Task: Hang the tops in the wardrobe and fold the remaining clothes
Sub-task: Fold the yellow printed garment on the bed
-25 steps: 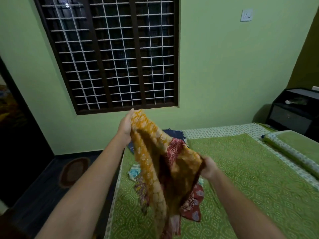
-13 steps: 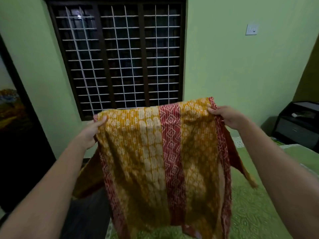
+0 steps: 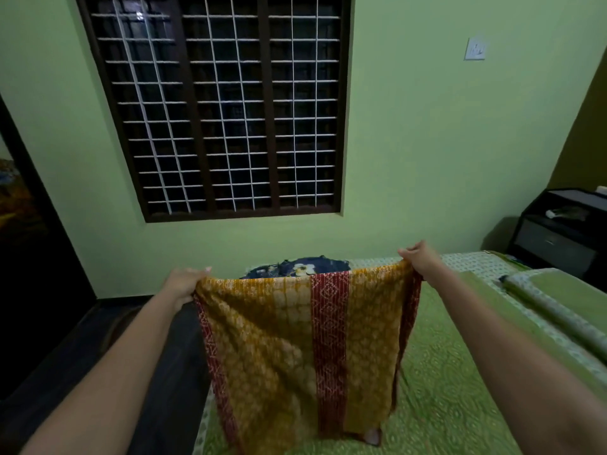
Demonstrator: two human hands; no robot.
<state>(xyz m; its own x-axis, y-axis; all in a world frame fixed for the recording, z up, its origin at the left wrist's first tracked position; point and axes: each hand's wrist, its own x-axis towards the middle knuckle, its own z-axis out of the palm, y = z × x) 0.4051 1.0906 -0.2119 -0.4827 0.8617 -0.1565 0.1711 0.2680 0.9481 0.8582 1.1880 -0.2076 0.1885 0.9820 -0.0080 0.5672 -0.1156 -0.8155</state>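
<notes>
The left hand (image 3: 184, 285) pinches the top left corner of the mustard-and-red garment (image 3: 295, 349), fingers clamped on the cloth. The garment hangs spread flat above the near edge of the bed (image 3: 460, 389), its long axis running down from the hands. The right hand (image 3: 422, 257) grips its top right corner. Beyond the garment, a dark floral cloth (image 3: 295, 267) lies on the bed.

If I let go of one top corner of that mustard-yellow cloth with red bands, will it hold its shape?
Probably not. The mustard-yellow cloth with red bands hangs limp between the left hand and right hand, sagging along its top edge. It looks thin and light, so the freed side would likely collapse.
</notes>
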